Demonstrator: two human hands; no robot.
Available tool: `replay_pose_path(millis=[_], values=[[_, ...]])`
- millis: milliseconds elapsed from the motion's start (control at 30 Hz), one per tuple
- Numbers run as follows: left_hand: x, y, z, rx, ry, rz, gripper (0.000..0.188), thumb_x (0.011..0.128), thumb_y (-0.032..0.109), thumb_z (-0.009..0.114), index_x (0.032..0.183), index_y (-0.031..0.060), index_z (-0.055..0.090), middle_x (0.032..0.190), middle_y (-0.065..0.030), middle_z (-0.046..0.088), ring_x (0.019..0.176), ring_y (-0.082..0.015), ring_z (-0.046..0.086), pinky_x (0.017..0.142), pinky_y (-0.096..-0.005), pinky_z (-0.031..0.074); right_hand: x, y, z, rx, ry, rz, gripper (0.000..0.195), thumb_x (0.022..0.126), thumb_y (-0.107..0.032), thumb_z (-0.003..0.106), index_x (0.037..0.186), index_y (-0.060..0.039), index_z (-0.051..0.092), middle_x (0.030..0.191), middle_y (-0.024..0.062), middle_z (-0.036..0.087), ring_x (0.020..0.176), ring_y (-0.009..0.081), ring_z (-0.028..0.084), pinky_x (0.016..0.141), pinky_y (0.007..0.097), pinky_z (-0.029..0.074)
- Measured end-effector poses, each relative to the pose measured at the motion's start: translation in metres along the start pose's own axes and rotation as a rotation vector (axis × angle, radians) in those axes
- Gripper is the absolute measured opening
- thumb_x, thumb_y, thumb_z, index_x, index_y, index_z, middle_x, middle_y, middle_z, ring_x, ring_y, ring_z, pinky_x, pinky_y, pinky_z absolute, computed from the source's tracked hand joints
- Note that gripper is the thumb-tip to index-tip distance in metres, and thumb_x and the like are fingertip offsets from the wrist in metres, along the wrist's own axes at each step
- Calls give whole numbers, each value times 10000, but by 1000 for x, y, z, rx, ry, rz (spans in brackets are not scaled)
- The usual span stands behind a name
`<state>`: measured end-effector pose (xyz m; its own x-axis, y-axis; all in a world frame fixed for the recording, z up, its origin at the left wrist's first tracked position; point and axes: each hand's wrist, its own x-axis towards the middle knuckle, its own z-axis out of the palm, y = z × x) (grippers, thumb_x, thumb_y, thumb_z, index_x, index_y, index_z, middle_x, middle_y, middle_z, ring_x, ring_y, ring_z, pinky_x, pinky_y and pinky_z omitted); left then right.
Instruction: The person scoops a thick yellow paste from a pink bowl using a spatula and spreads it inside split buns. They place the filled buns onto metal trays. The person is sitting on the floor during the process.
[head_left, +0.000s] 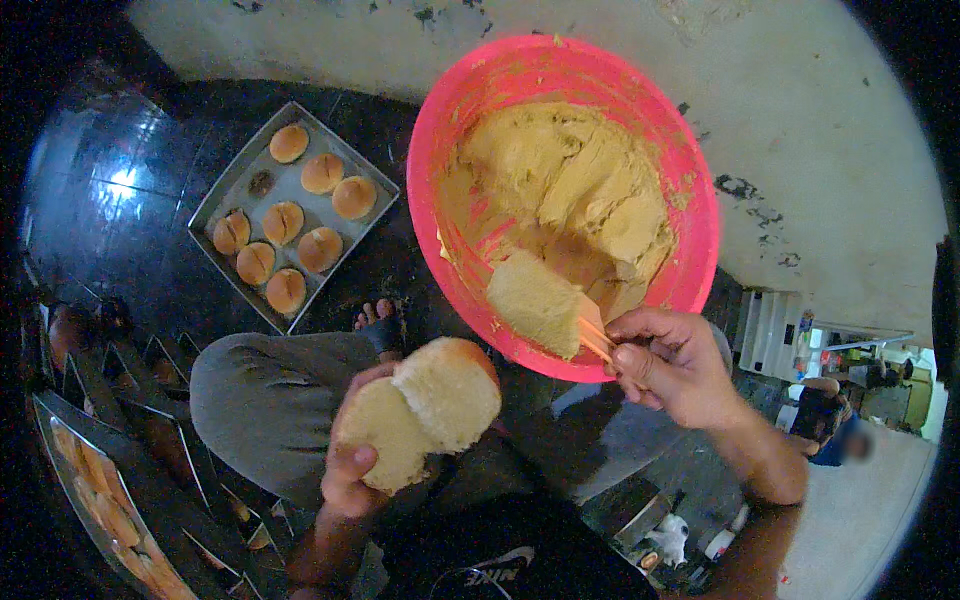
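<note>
A split bread bun (450, 394) lies opened out in my left hand (352, 476), its pale inside facing up and my thumb on one half. In my right hand (660, 367) is the orange handle of a spatula (536, 300), its blade coated with tan cream. The blade is over the near side of a pink-red plastic bowl (424, 225). Thick tan cream (562, 165) fills much of the bowl and smears its inner wall.
Left of the bowl, a square metal tray (339, 294) holds several slit buns (282, 223) on dark floor tiles. More trays of bread (105, 502) stand at lower left. A stained pale wall (795, 135) runs behind the bowl. Another person (825, 424) is at far right.
</note>
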<state>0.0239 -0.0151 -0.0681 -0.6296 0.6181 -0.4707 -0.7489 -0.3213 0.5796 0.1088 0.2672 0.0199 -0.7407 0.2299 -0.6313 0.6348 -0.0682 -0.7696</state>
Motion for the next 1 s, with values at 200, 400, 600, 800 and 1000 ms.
replay_pose_path(millis=[200, 400, 600, 800, 1000], values=[[-16, 28, 35, -80, -45, 81, 826, 737, 432, 592, 1381, 9, 295, 1320, -180, 453, 1170, -329, 514, 927, -455, 479, -14, 24, 68, -236, 396, -890, 114, 848, -9, 591, 958, -12, 619, 821, 77, 611, 683, 179, 610, 576, 268, 496], [-31, 30, 48, -224, -39, 89, 679, 802, 391, 520, 1356, 32, 360, 1275, -169, 508, 1096, -339, 571, 764, -470, 555, -10, 72, 95, -760, 628, -1183, 283, 683, 143, 606, 927, -1, 612, 923, 168, 596, 806, 288, 588, 667, 343, 484], [-35, 42, 21, -263, -54, 106, 620, 807, 394, 531, 1300, 30, 437, 1225, -163, 559, 1085, -333, 587, 852, -451, 525, -46, 74, 41, -991, 636, -1046, 176, 768, 26, 596, 927, -31, 648, 867, 154, 616, 758, 302, 597, 658, 372, 489], [-17, 54, 11, -308, -64, 171, 557, 813, 396, 542, 1229, 28, 511, 1186, -142, 595, 1080, -307, 595, 908, -428, 497, -39, 33, 6, -821, 705, -831, 147, 781, 31, 598, 913, -25, 630, 815, 158, 621, 741, 301, 620, 678, 362, 499], [21, 65, -12, -148, 142, 462, 484, 894, 366, 507, 1254, 44, 508, 1265, -138, 547, 1131, -291, 555, 946, -451, 475, -6, -15, -64, -1707, 349, -453, 154, 792, -108, 563, 901, -46, 651, 866, 151, 637, 780, 320, 658, 652, 440, 539]])
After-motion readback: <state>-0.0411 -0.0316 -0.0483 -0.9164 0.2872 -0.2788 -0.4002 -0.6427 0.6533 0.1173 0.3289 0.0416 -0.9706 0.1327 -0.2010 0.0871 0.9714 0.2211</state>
